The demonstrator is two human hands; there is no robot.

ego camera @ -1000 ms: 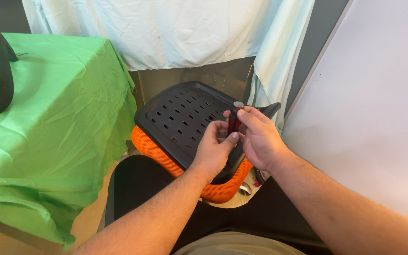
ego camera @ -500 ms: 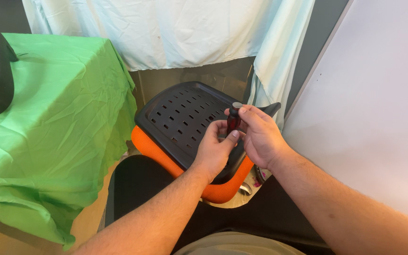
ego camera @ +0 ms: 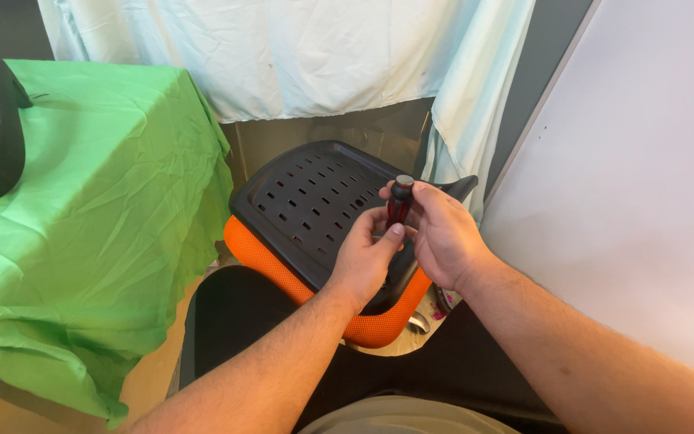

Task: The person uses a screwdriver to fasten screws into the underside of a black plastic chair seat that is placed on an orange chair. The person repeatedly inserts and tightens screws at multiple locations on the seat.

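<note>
Head view: right hand (ego camera: 443, 241) wrapped in a tight grip around red screwdriver (ego camera: 399, 205), upright over black chair base (ego camera: 307, 201). Left hand (ego camera: 367, 261), at 7 o'clock of it, pinching handle's lower end. Green cloth (ego camera: 98, 217) at 9 o'clock.

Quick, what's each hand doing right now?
Left hand: grip closed on the dark red screwdriver handle.
Right hand: grip closed on the same handle.
</note>
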